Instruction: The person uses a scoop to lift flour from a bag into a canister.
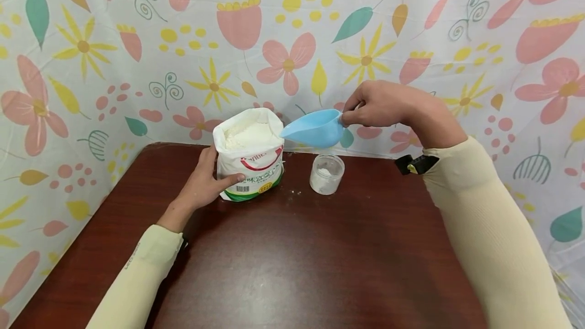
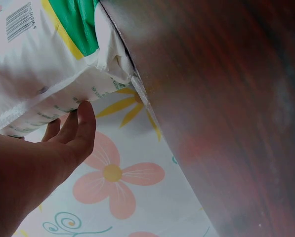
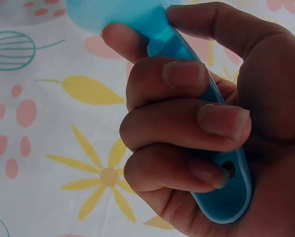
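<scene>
A white bag of flour (image 1: 249,166) stands at the back of the table, its top folded open and pale powder showing inside. My left hand (image 1: 203,181) holds the bag's left side, thumb across the printed front; in the left wrist view the fingertips (image 2: 87,112) lie against its side. In the right wrist view, curled fingers of my right hand (image 3: 182,118) wrap the handle of a light blue scoop (image 1: 315,128). The scoop is raised, its tip at the bag's right rim and its bowl above a small clear jar (image 1: 327,175) with white powder in it.
A dark reddish-brown table (image 1: 292,263) lies under the bag and jar, with white specks of powder between them. Directly behind its back edge hangs a flower-printed cloth (image 1: 256,80), which also runs down the left side.
</scene>
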`<state>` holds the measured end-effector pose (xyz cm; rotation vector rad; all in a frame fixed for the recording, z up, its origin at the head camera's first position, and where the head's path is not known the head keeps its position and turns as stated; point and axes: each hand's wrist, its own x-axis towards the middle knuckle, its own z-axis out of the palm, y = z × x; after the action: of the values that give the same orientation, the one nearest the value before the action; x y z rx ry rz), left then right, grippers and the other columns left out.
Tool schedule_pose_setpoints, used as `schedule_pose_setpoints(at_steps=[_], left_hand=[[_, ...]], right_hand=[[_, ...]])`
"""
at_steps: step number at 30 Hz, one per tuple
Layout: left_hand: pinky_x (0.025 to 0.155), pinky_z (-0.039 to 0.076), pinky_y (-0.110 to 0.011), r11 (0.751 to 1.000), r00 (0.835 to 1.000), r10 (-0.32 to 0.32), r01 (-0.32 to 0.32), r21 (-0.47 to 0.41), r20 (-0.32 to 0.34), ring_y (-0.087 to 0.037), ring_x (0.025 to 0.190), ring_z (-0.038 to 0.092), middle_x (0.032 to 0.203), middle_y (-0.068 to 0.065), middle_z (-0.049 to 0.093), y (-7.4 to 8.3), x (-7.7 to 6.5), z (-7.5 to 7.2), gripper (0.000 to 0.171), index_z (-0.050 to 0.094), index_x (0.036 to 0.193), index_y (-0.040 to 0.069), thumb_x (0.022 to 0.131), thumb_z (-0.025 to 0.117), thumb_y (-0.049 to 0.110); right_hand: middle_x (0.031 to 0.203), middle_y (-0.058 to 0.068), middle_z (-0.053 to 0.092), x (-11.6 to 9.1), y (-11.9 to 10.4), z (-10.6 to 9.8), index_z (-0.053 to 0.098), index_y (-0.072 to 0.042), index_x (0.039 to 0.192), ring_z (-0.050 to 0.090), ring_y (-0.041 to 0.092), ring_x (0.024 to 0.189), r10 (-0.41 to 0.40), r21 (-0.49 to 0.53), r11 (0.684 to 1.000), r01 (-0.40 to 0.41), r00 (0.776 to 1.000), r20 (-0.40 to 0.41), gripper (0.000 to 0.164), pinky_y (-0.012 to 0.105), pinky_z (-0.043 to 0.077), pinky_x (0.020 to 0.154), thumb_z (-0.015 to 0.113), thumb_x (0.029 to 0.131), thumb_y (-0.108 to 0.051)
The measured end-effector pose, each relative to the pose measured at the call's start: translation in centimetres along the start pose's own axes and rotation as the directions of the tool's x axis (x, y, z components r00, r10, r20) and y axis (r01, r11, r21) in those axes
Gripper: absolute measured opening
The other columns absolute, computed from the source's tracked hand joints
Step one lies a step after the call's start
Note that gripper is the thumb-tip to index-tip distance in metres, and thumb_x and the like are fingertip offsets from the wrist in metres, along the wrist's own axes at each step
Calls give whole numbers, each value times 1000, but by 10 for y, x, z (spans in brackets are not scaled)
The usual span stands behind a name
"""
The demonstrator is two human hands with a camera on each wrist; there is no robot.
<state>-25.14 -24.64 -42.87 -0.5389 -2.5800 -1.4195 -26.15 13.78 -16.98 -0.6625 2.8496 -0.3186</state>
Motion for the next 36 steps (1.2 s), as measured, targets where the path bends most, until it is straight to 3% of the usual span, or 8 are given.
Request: schedule_pose_setpoints(at_steps=[12,19,26,33,36], left_hand=[[111,41,-66,999,999,-48,48,2,12,-25,140,31,152,-5,36,-1,-4,-3,106,17,166,47,88,89,41],[112,39,-62,1000,1000,-15,15,2,2,-24,140,31,152,-3,38,-2,-1,-1,103,23,166,41,87,89,40],[111,41,-64,999,999,-42,42,1,6,-25,140,32,152,-6,35,0,0,-1,107,19,166,44,86,90,43],[112,41,-63,999,999,-39,39,0,3,-25,141,32,151,-4,38,1,0,-1,104,23,165,40,86,90,42],[113,40,-62,1000,1000,-29,29,-1,3,-25,141,31,151,-3,39,1,-1,-1,103,24,165,37,86,90,39]], right_hand=[[62,-7,42,12,-13,8,76,-19,75,40,13,64,-25,14,1000,25,1000,5,24,32,37,63,66,96,-26],[60,-7,32,18,-19,9,64,-18,64,31,12,60,-49,-39,998,49,999,19,31,32,31,59,63,94,-24],[59,-6,34,24,-29,9,66,-18,64,37,14,60,-26,-76,997,28,999,28,32,33,35,61,62,95,-25],[68,-3,51,34,-35,17,77,-20,77,51,19,75,-20,-140,990,19,1000,-11,25,33,40,66,63,96,-28],[64,-4,44,38,-36,21,68,-19,66,47,18,71,-38,-155,987,35,999,-14,30,33,37,64,61,94,-25]])
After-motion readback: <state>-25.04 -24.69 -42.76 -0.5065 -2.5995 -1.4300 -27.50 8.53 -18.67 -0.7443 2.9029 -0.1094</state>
